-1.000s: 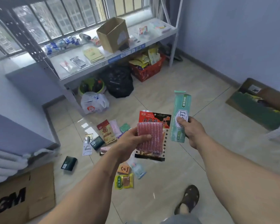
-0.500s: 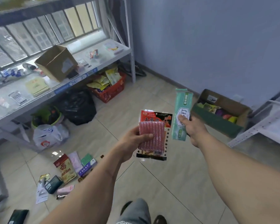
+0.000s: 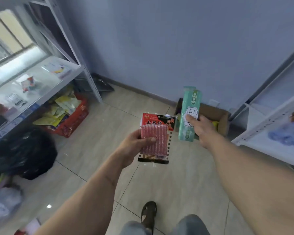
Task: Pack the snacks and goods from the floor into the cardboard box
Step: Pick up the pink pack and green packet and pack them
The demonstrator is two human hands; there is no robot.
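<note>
My left hand (image 3: 136,146) grips a flat red and black snack pack (image 3: 155,138) with pink strips showing through its window, held upright at chest height. My right hand (image 3: 202,131) holds a tall pale green box (image 3: 189,114) upright, just to the right of the snack pack. Behind both, on the floor against the blue wall, stands the open cardboard box (image 3: 219,116); the green box and my right hand hide most of it, and a bit of yellow shows inside.
A metal shelf rack (image 3: 90,78) stands at left, with a red basket (image 3: 75,119) of yellow packets and a black bag (image 3: 24,153) beneath it. A white rack (image 3: 270,119) is at right. My sandalled foot (image 3: 148,213) is on the tiled floor.
The view has swung right: the loose goods on the floor have left the frame, and the cardboard box now sits straight ahead behind my hands. Both hands keep their items.
</note>
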